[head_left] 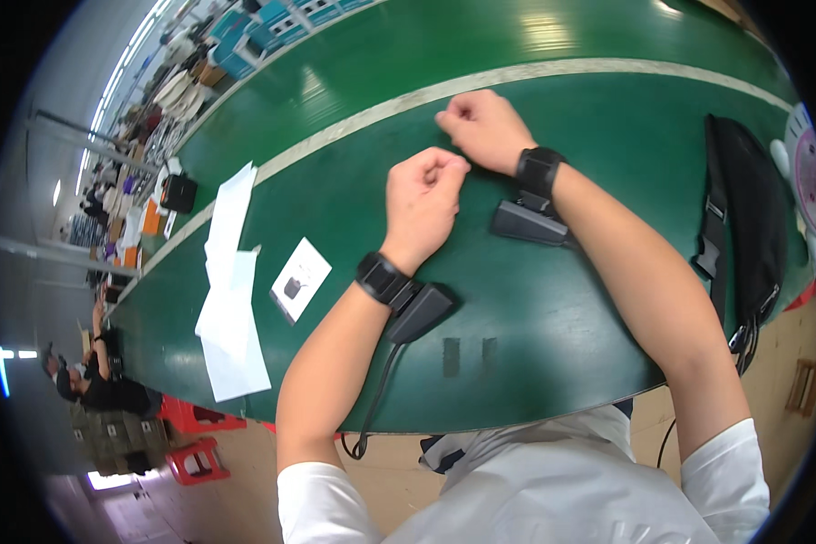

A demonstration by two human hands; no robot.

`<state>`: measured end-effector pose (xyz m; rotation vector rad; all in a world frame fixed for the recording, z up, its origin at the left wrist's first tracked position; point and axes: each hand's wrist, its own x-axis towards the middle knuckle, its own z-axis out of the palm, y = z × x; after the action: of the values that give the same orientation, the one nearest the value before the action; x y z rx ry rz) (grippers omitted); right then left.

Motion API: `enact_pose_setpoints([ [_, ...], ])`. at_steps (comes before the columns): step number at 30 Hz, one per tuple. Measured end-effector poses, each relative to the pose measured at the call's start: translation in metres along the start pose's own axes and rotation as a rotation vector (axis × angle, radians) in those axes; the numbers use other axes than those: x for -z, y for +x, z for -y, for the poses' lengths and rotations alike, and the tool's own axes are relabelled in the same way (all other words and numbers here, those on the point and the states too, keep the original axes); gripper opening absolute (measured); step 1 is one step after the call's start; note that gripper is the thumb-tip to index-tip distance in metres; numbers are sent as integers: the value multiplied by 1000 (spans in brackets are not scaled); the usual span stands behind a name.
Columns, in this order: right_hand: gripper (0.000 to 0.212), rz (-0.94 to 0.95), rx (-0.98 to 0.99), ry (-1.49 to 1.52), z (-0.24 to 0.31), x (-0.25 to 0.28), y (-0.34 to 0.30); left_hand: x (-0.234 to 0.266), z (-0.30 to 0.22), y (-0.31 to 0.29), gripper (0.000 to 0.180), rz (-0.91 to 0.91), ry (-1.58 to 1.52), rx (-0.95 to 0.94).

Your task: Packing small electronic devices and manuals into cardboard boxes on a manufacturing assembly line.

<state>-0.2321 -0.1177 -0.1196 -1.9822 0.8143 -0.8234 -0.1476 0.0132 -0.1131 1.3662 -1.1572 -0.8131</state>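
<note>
My left hand [423,201] is over the middle of the green table, its fingers curled in and the thumb pressed against them. Farther off and slightly to the right, my right hand [488,130] is closed in a loose fist. The hands are near each other but apart, and nothing shows in either one. Each wrist wears a black strap carrying a dark camera-like unit: the left unit [423,313] trails a cable, and the right unit [528,223] is beside the forearm. Left of my left hand lies a white card [300,281] with a small dark picture.
Creased white paper sheets [233,313] lie on the left of the green table [517,354]. A black waist bag [754,213] lies at the right, by a round pink-and-white object [807,168]. Red stools [198,461] and another person [109,385] are beyond the left edge.
</note>
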Motion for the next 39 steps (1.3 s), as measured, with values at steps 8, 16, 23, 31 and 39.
enact_pose_setpoints([
  [8, 29, 8, 17, -2, 0, -4, 6, 3, 4, 1, 16, -19, 98, -106],
  [16, 27, 67, -43, 35, 1, -3, 1, -1, 8, -1, 13, -16, 111, -107],
  [23, 26, 52, -36, 59, 4, -3, -1, -3, 3, -2, 16, -40, 142, -121],
  [31, 26, 54, -31, 78, 2, -2, 0, -5, -2, -3, 15, -58, 180, -141],
  [39, 24, 75, -40, 92, 8, 0, -3, -4, -4, -5, 15, -48, 208, -166],
])
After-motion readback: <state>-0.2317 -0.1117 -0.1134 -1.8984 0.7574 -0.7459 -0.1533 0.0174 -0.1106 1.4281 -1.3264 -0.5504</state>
